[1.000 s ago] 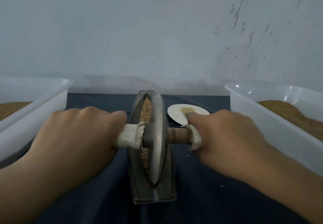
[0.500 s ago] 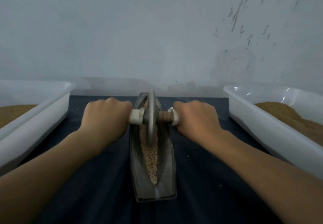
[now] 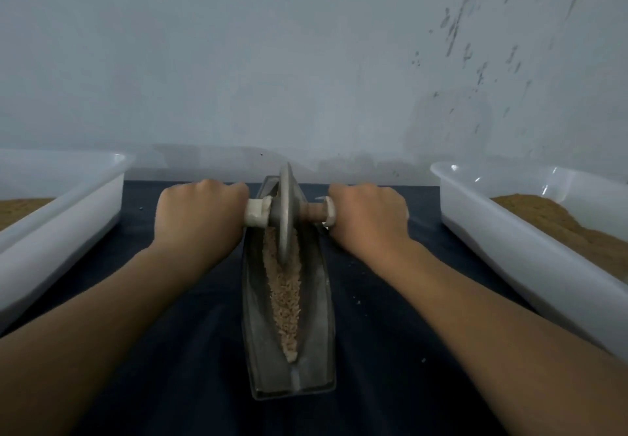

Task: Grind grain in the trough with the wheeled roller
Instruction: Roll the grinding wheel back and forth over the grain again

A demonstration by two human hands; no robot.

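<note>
A narrow boat-shaped metal trough (image 3: 255, 303) lies lengthwise on the dark cloth, with a strip of pale grain (image 3: 284, 294) along its groove. The grey metal wheel of the roller (image 3: 286, 213) stands upright in the trough's far end. My left hand (image 3: 200, 218) grips the white-wrapped left end of its axle. My right hand (image 3: 368, 216) grips the right end, past the bare wooden stub and a white collar. Both arms are stretched forward.
A white plastic tub (image 3: 68, 211) with brown meal stands at the left, and another white tub (image 3: 509, 231) with brown meal at the right. A grey wall rises just behind the dark cloth (image 3: 190, 350). A few crumbs lie on the cloth.
The roller has travelled from the near half of the trough to its far end, both hands going with it. The grain behind it is now uncovered, and the small white plate is hidden.
</note>
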